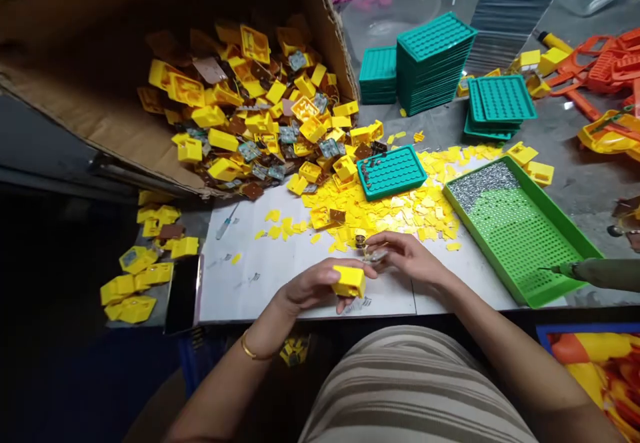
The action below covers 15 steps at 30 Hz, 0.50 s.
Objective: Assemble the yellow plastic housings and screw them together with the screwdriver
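Note:
My left hand (315, 281) is closed around a yellow plastic housing (350, 281) above the white work sheet. Right beside it, my right hand (407, 256) pinches a small greyish part (375, 256), perhaps a circuit board. A small round dark part (361, 241) hangs by the right fingertips, seemingly joined to it by thin wire. Both hands are close together and the fingertips nearly meet. Beyond them lie many flat yellow plastic pieces (395, 213) and a teal tray (393, 173) with small dark bits at its left end.
A tipped cardboard box (55, 106) spills yellow housings and circuit boards at left. A green tray (525, 243) with metal screws (483, 186) sits at right, an electric screwdriver (605, 274) over it. Stacked teal trays (435, 69) stand behind. A phone (184, 294) and screwdriver (227, 223) lie left.

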Each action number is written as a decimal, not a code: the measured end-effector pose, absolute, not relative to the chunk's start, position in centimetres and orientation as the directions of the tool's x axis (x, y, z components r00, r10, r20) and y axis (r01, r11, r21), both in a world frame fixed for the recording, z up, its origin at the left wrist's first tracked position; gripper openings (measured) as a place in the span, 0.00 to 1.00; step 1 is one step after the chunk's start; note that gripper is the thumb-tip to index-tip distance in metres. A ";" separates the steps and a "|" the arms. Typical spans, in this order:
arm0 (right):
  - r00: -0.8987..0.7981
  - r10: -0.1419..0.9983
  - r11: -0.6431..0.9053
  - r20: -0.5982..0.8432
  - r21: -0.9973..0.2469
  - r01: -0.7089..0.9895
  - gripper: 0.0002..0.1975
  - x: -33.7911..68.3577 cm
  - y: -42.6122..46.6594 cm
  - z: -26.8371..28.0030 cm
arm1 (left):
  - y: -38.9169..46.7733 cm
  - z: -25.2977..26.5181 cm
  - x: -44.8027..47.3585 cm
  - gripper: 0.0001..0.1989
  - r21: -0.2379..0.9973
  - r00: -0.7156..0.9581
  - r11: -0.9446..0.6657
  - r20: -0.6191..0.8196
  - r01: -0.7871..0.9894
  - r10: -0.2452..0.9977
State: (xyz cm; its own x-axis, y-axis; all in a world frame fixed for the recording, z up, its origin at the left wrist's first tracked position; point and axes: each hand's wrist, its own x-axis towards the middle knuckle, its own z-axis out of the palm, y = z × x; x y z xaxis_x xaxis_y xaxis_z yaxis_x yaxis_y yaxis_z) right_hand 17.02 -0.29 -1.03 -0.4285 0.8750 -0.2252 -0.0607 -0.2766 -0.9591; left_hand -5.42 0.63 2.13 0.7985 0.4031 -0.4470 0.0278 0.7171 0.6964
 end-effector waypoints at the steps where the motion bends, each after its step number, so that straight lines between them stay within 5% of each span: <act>1: -0.413 0.887 -0.181 -0.209 -0.978 0.106 0.17 17.4 -0.4 -1.4 | -0.1 1.8 -5.8 0.31 0.704 0.791 0.706 -0.474 0.077 0.386; 5: -0.325 0.945 0.169 -0.027 -0.811 0.560 0.14 18.1 0.1 -1.8 | -1.9 1.0 -7.0 0.31 0.736 0.729 0.623 -0.577 0.267 0.369; 8: -0.482 0.876 0.349 0.031 -0.730 0.587 0.15 17.2 1.0 -1.0 | -2.3 0.7 -7.6 0.31 0.732 0.724 0.607 -0.595 0.308 0.350; 11: -0.672 0.736 0.517 -0.082 -0.574 0.635 0.17 15.2 2.1 0.0 | -2.4 0.6 -8.0 0.30 0.733 0.733 0.614 -0.584 0.292 0.349; 15: -0.719 0.660 0.605 -0.216 -0.414 0.680 0.13 13.2 3.4 0.6 | -2.7 0.5 -8.5 0.26 0.729 0.714 0.615 -0.599 0.300 0.362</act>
State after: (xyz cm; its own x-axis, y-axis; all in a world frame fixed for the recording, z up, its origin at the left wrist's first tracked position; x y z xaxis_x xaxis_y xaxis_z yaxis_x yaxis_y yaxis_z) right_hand 13.25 3.44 0.60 -0.7194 0.6602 -0.2160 0.6799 0.6054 -0.4138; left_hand -8.51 -2.72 0.51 0.7136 0.3624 -0.5995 0.3002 0.6150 0.7291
